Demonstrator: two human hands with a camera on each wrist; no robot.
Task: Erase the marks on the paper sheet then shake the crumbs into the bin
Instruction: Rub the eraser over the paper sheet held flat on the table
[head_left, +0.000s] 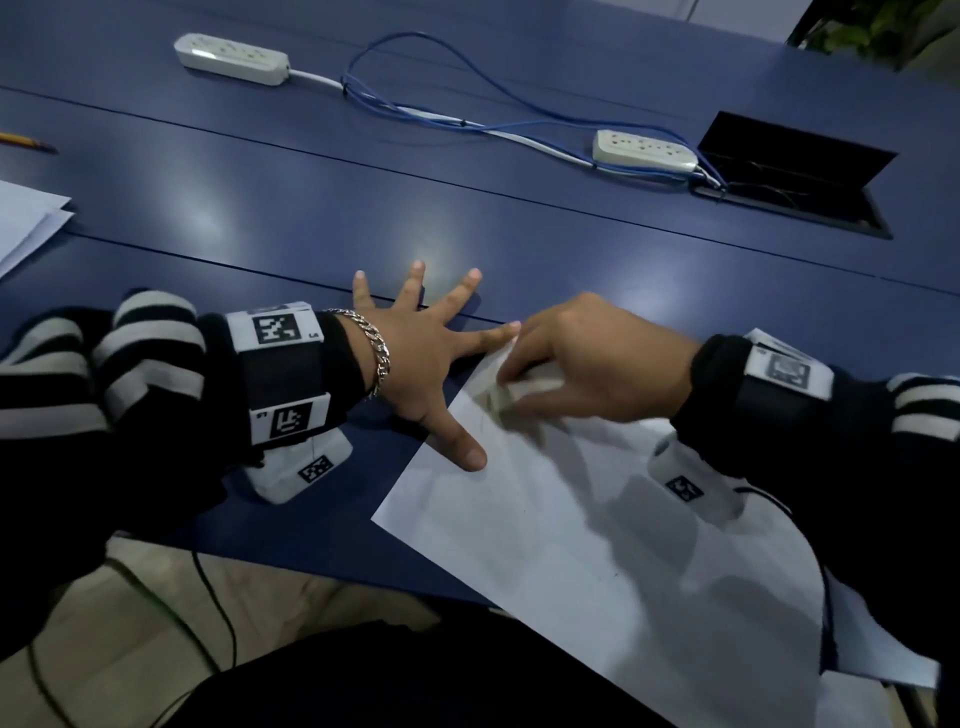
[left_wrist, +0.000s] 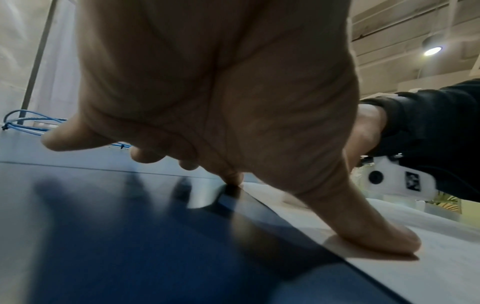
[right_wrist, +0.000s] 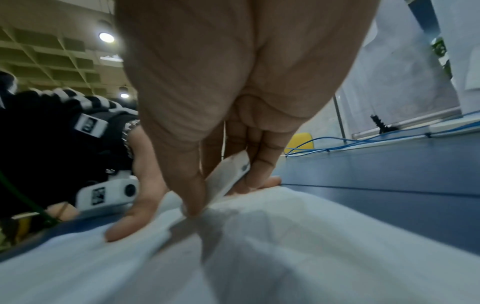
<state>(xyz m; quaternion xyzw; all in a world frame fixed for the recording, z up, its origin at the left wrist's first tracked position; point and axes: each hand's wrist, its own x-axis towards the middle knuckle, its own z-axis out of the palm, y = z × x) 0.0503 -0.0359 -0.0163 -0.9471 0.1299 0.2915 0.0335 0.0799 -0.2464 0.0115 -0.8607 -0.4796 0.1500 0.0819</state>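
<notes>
The surface (head_left: 311, 208) is smooth blue laminate with a soft sheen, catching pale glare; the paper sheet (head_left: 571, 545) is thin, matt white, rumpled near the eraser (right_wrist: 228, 176), a smooth white block; the bracelet (head_left: 376, 348) is shiny metal chain; the sleeves (head_left: 104, 374) are soft striped knit cloth; the power strips (head_left: 231, 58) look glossy white plastic.

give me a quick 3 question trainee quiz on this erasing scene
1. True or false: the left hand lies spread, thumb pressing the paper sheet.
2. What does the right hand pinch? A) pencil B) eraser C) power strip
3. Fill in: the sheet lies on a ____ table.

Key:
1. True.
2. B, the white eraser, its lower end against the sheet.
3. Blue.
</notes>
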